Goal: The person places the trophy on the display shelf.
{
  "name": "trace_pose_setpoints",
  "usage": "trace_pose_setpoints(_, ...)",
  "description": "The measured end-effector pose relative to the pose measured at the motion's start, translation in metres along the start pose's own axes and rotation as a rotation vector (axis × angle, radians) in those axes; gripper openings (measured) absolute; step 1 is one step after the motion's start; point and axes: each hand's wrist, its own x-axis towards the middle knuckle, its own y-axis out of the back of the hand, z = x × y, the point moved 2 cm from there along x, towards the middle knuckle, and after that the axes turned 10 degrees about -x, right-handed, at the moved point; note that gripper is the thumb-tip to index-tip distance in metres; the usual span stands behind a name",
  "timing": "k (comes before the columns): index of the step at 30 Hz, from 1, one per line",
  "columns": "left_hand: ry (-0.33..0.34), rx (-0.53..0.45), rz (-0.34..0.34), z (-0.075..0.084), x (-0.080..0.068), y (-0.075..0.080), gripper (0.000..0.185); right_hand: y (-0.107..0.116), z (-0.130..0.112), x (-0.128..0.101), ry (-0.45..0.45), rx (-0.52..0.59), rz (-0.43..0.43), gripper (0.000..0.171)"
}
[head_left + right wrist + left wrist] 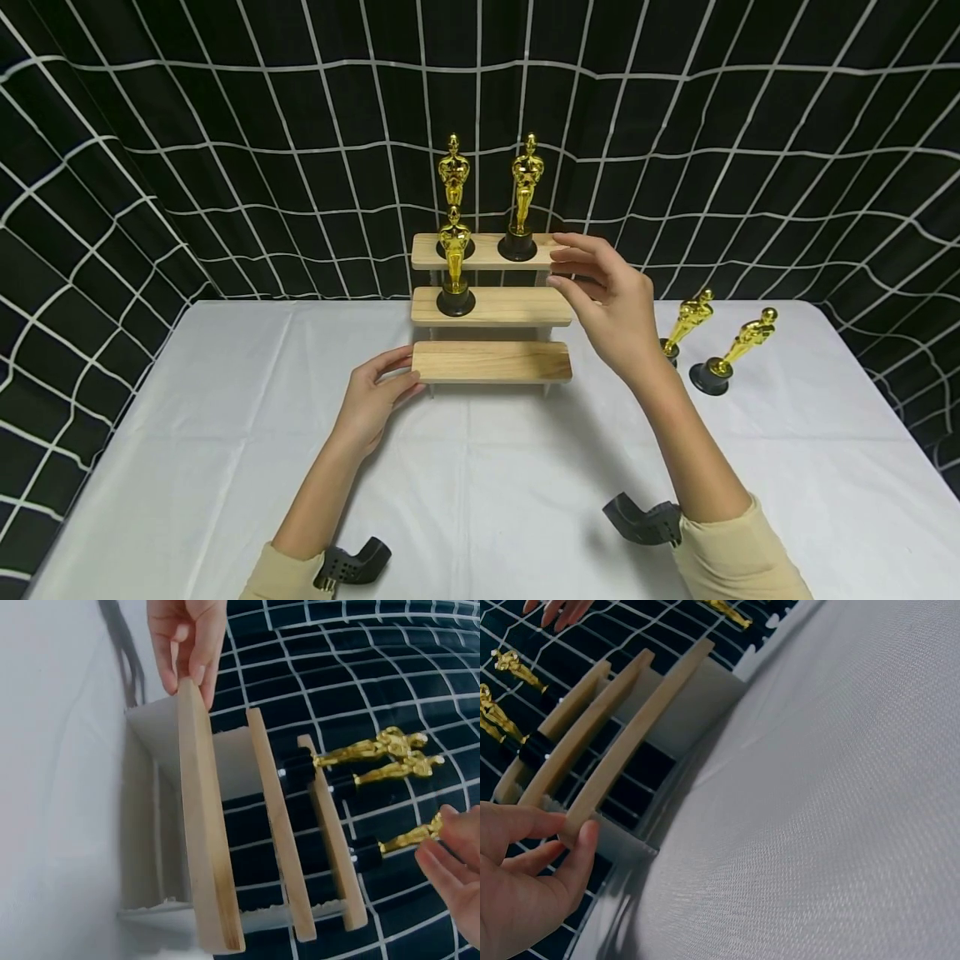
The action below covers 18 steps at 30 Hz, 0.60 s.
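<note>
A three-step wooden display stand with pale side supports stands on the white-covered table. My left hand pinches the left end of its lowest board, thumb and fingers on the wood in the left wrist view. Two gold trophy figurines on black bases, a left one and a right one, are upright on the top step. Another figurine stands at the left of the middle step. My right hand, fingers loosely bent and holding nothing, hovers by the right end of the upper boards.
Two more gold figurines, a nearer one and a farther one, stand on the table right of the stand, beside my right forearm. A black curtain with a white grid hangs behind the white tablecloth.
</note>
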Motion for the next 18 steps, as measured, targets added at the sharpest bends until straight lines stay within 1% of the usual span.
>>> trace_pose_setpoints(4,-0.002,0.005,0.001,0.000,0.000,0.000,0.049,0.005,0.004,-0.003,0.000,-0.029,0.020,0.045)
trace_pose_setpoints(9,-0.004,0.007,0.001,-0.001,0.000,0.001,0.049,0.009,0.010,-0.008,-0.009,-0.034,0.048,0.046)
trace_pose_setpoints(18,-0.008,0.010,0.001,-0.001,0.000,0.001,0.049,0.018,0.018,-0.019,-0.042,-0.073,0.086,0.046)
